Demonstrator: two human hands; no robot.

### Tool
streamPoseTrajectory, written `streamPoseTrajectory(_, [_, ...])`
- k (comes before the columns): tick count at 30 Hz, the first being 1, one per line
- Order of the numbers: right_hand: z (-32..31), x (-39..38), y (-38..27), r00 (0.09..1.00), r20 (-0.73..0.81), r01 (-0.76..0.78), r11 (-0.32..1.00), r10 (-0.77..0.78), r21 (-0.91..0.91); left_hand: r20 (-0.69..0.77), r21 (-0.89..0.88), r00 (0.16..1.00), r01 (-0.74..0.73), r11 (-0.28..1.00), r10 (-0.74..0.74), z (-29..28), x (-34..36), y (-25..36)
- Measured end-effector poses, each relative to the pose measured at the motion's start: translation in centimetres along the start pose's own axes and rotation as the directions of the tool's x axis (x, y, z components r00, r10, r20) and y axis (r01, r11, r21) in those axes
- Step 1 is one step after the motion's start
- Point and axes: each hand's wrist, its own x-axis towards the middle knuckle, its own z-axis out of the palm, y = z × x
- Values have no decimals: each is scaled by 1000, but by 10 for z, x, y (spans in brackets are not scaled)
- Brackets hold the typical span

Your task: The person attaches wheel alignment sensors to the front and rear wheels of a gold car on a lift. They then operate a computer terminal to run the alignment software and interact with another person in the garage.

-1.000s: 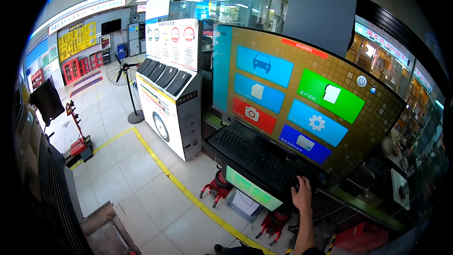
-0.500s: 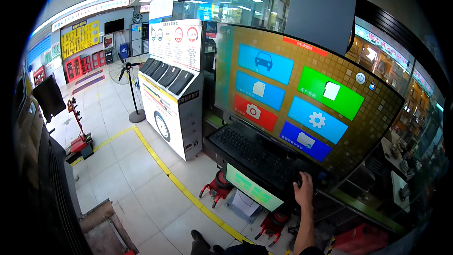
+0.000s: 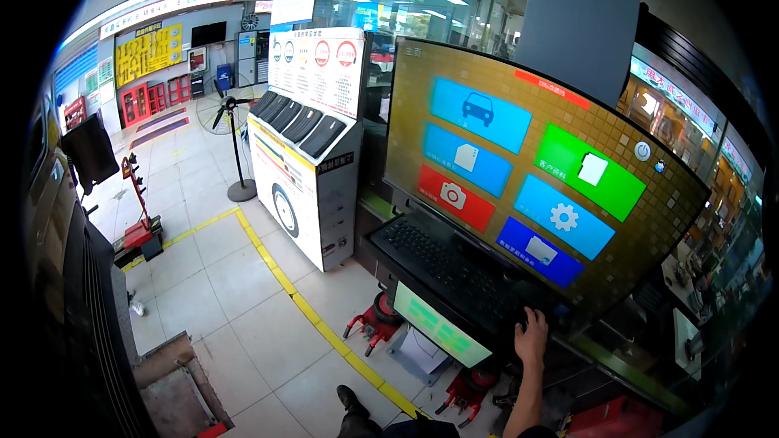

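My right hand reaches in from the lower right and rests with curled fingers over what looks like a dark mouse, mostly hidden, at the right end of a black keyboard tray. The black keyboard lies on that tray below a large monitor. Coloured tiles with icons of a car, documents, a camera, a gear and a folder fill the screen. A smaller lit screen with green blocks sits under the tray. My left hand is out of view.
A display stand is left of the monitor, with a fan beside it. Red wheeled equipment sits at left and under the screens. A floor recess is lower left. My shoe shows below. A grey column rises behind.
The whole scene has shifted slightly rightward in the picture. My shoe has stepped forward into view at the bottom. My right hand stays at the tray's right end, fingers slightly shifted.
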Motion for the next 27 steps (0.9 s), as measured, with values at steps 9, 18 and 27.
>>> streamPoseTrajectory(9, [1, 1, 1, 999, -25, -29, 1000, 29, 6, 7, -25, 1000, -15, 1000, 15, -2, 3, -16])
streamPoseTrajectory(18, [-1, -3, -5, 999, -35, -34, 999, 33, -15, 6, 18, 1000, -27, 999, 27, -7, 11, -16])
streamPoseTrajectory(27, [4, -1, 5, 996, -92, -26, 999, 23, -36, 30, 183, 997, -80, 980, 76, -14, 33, -4])
